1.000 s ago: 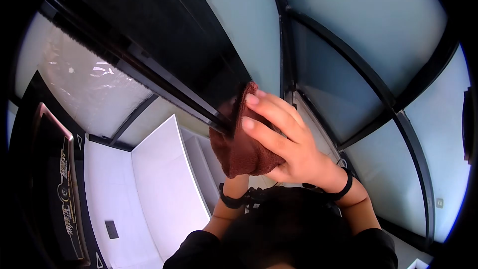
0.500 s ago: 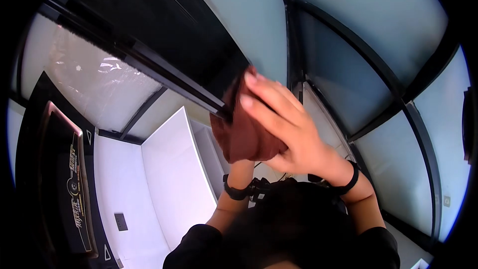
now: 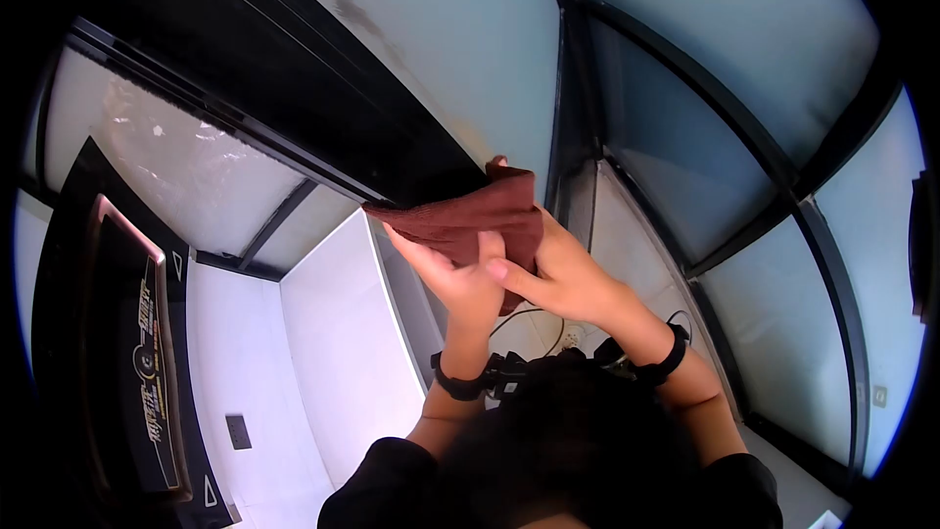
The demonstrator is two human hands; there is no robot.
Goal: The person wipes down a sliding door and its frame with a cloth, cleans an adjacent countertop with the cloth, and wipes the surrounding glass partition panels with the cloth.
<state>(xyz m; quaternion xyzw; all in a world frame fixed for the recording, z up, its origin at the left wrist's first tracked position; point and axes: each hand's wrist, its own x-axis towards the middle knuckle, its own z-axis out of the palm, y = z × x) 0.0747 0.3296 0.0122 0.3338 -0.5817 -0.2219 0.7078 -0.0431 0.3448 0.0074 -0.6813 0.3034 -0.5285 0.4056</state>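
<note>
A brown cloth (image 3: 465, 220) is spread across both hands, against the lower end of a long black panel (image 3: 323, 69). My left hand (image 3: 452, 274) holds the cloth's left part from below, with its thumb raised on the near side. At the right, my right hand (image 3: 563, 272) grips the other side of the cloth, its thumb touching or very near the left thumb. Most of the fingers of both hands are hidden behind the cloth. Black bands circle both wrists.
Frosted glass panels in black frames (image 3: 685, 88) stand at the right. A white cabinet (image 3: 338, 333) is at the lower left, beside a black board with gold lettering (image 3: 147, 362). A dark cable (image 3: 529, 312) lies on the tiled floor below my hands.
My right hand has moved down from the panel's edge. The left hand, mostly hidden before, now shows at the cloth's left, and the cloth is spread wider between both hands.
</note>
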